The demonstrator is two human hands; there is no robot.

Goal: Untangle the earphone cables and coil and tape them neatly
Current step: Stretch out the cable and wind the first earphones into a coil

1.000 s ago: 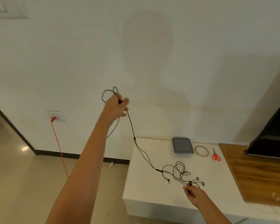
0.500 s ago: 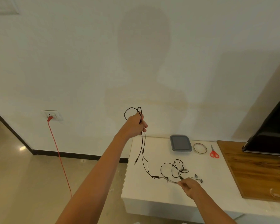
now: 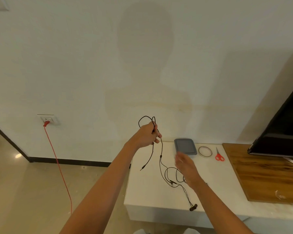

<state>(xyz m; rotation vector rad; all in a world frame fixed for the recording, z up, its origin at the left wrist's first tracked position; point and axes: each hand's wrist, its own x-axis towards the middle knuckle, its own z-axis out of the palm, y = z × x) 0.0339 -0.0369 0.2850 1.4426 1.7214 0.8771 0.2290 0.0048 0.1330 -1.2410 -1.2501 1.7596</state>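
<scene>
My left hand is raised above the left end of the white table and grips a loop of the black earphone cable. The cable's jack end dangles below the fist, and another strand runs down to loose tangled loops on the table. Two black earbuds lie near the front edge. My right hand hovers blurred above the tangle, fingers extended, holding nothing. A tape roll lies at the back of the table.
A grey lidded box and red scissors sit beside the tape. A wooden board and a dark screen fill the right side. A red cord hangs from a wall socket at left.
My right hand let go of the cable on the table and rose toward the back. The earbuds now lie near the front edge. My left hand moved lower and to the right.
</scene>
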